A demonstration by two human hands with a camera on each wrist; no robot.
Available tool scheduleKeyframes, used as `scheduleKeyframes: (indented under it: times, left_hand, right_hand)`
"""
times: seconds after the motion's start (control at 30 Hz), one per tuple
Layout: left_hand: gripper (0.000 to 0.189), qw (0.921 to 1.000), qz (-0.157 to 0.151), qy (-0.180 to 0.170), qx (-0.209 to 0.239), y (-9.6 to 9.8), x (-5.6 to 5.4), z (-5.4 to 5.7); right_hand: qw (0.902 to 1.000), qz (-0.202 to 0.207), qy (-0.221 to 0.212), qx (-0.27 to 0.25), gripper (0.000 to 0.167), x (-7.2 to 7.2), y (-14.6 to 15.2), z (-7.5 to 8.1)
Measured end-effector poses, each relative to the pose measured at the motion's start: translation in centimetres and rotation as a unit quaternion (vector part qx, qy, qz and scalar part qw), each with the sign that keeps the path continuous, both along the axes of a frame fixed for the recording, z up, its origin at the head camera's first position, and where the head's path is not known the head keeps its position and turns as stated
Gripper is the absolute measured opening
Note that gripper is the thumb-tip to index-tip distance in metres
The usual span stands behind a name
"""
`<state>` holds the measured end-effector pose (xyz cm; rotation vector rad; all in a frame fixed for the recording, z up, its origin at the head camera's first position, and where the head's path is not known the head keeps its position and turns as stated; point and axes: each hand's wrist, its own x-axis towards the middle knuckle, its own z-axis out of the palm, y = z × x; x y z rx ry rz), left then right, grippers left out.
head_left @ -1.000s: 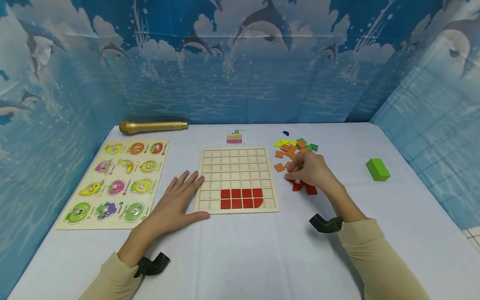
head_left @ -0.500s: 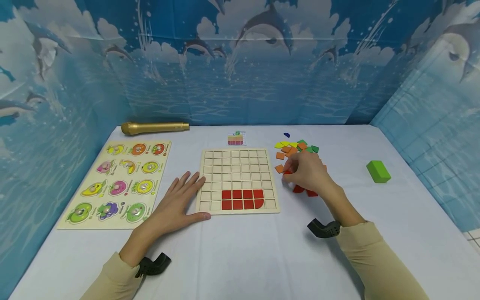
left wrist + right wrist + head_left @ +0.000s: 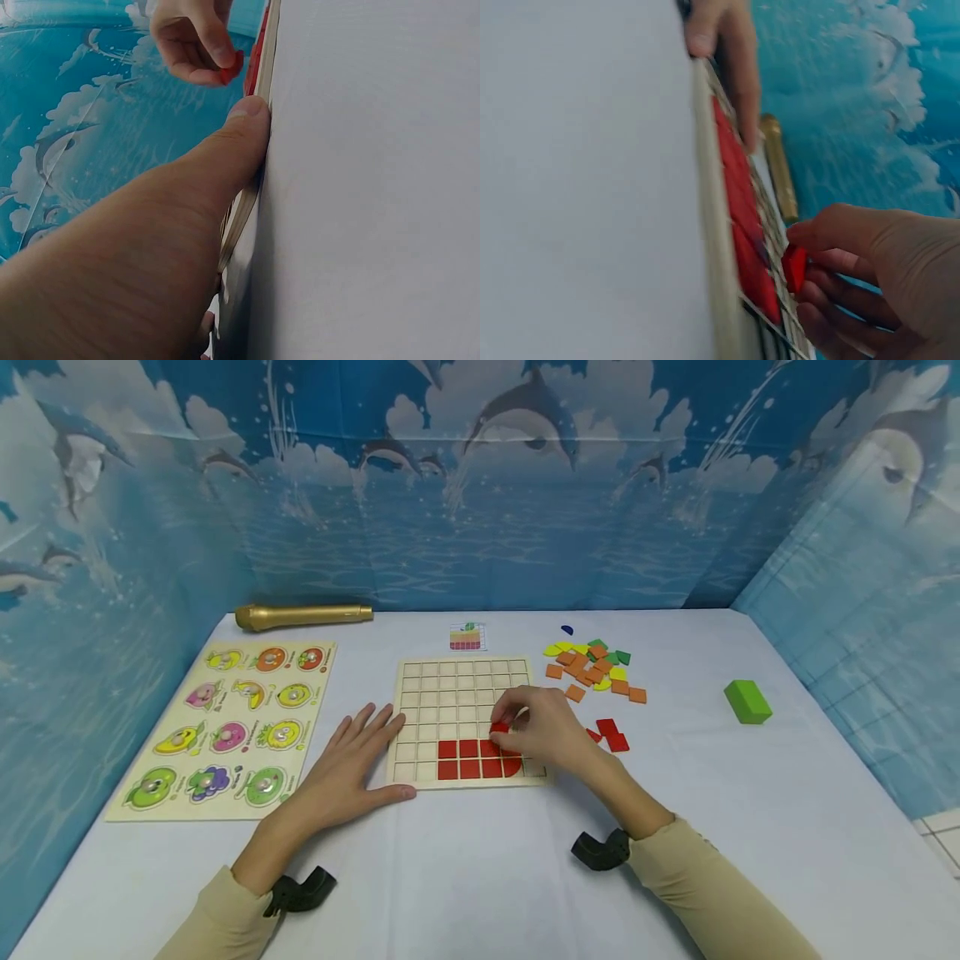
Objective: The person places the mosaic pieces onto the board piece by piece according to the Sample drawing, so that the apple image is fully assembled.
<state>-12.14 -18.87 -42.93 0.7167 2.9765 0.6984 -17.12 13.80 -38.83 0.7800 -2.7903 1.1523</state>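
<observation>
A square wooden grid board (image 3: 447, 697) lies at the centre of the white table. Red tiles (image 3: 469, 768) fill part of two rows near its front edge, one with a rounded corner. My right hand (image 3: 546, 727) pinches a red tile (image 3: 498, 727) between thumb and fingers, above the upper red row. In the right wrist view that tile (image 3: 795, 268) shows close over the grid. My left hand (image 3: 347, 760) lies with fingers spread along the board's left side, its thumb (image 3: 251, 112) against the front edge.
Loose red tiles (image 3: 618, 742) lie right of the board, with a pile of orange tiles (image 3: 581, 663), yellow and green pieces behind. A small pattern card (image 3: 467, 637) sits behind the board. Left is a fruit puzzle board (image 3: 217, 710); a gold microphone (image 3: 303, 616) and green block (image 3: 747, 702) lie farther out.
My right hand has taken a red tile from the loose pieces and moved left with it over the grid board. My left hand stays at the board's edge.
</observation>
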Motion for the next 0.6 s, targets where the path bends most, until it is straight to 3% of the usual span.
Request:
scheduleKeyframes:
  times: [0.27, 0.6]
  left_hand:
    - [0.107, 1.0, -0.001, -0.002, 0.0, -0.1, 0.0, -0.1]
    - [0.106, 1.0, -0.005, 0.002, 0.004, -0.1, 0.0, 0.0]
  right_hand:
    - [0.9996, 0.023, 0.017, -0.004, 0.019, 1.2, -3.0, -1.6]
    - [0.997, 0.053, 0.049, -0.027, 0.012, 2.4, -5.7, -2.1]
